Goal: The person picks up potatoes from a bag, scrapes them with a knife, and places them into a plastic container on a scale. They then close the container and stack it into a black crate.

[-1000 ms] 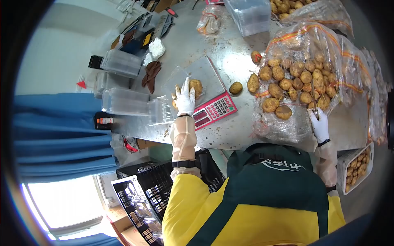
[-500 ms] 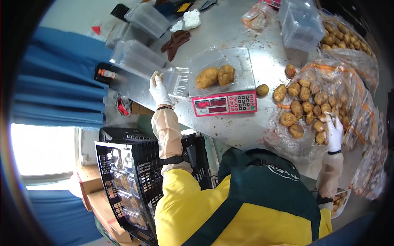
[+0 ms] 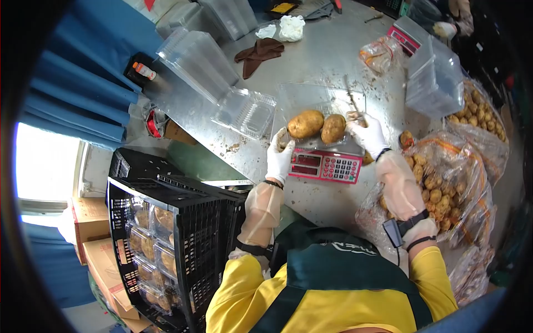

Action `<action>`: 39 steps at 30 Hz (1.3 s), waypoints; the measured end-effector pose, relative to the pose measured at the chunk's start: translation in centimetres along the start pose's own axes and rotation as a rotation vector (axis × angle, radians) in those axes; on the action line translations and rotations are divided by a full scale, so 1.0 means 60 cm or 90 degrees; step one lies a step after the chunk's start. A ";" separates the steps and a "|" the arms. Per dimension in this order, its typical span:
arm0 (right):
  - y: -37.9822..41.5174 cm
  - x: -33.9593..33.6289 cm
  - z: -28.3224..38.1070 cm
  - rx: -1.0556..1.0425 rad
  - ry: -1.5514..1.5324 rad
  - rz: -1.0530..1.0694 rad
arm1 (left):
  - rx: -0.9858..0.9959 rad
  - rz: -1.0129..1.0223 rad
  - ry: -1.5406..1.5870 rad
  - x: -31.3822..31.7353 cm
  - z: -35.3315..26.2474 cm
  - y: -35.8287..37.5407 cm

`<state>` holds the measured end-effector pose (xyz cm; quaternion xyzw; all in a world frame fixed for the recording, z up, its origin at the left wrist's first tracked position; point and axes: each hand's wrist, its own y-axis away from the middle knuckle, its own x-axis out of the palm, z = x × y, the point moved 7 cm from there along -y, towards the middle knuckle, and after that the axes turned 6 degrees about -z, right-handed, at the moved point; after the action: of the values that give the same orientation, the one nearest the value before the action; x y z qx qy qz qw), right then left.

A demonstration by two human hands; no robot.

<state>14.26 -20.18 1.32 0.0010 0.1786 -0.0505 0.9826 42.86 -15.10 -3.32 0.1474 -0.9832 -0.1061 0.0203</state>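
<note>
A clear plastic clamshell box point(image 3: 313, 95) sits with its lid raised on a red-fronted weighing scale point(image 3: 325, 165). Inside lie two potatoes, a larger one point(image 3: 306, 124) at left and a smaller one point(image 3: 333, 129) at right. My gloved left hand point(image 3: 280, 157) has its fingers bent around the box's left edge. At the right side of the box, my gloved right hand point(image 3: 368, 134) grips its edge with curled, soiled fingertips, partly hidden. Another clear clamshell point(image 3: 244, 112) lies on the table just left of the scale.
Stacked clear boxes point(image 3: 198, 61) and a brown cloth point(image 3: 259, 55) lie at the back left. Potatoes in plastic bags point(image 3: 438, 188) are at right, below another box stack point(image 3: 433, 83). A black crate point(image 3: 194, 244) holds packed boxes. A co-worker's gloved hand point(image 3: 445, 30) shows far right.
My right hand has come from the potato bag to the right side of the box. My left hand has moved from the clamshell at left to the box's left edge.
</note>
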 end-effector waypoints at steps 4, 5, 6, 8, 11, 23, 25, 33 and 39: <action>-0.010 0.042 0.035 0.059 0.071 0.111 | 0.040 -0.022 -0.013 -0.007 0.021 -0.010; -0.013 0.035 0.055 -0.005 0.207 0.140 | 0.058 -0.021 -0.008 -0.011 0.034 -0.018; -0.013 0.031 0.055 0.031 0.196 0.170 | 0.056 -0.011 -0.001 -0.010 0.029 -0.018; -0.032 0.025 0.054 0.004 0.179 0.189 | 0.034 0.013 0.019 -0.010 0.022 -0.012; -0.078 0.032 0.028 -0.061 0.137 0.117 | -0.004 0.039 0.053 -0.001 0.003 0.003; -0.069 0.030 0.002 0.013 -0.146 0.101 | -0.352 0.124 0.370 -0.017 0.003 0.047; -0.042 0.016 -0.052 0.043 -0.067 0.109 | -0.339 0.130 0.399 -0.015 0.033 0.034; -0.001 0.022 -0.059 0.167 -0.045 0.108 | -0.187 0.174 0.364 -0.005 0.029 0.031; 0.016 0.012 -0.057 0.279 -0.035 0.110 | -0.185 0.149 0.291 -0.012 0.025 0.032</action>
<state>13.81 -19.23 -2.14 0.2279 0.1355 -0.0035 0.9642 42.86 -12.77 -4.38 0.0485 -0.9380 -0.2069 0.2739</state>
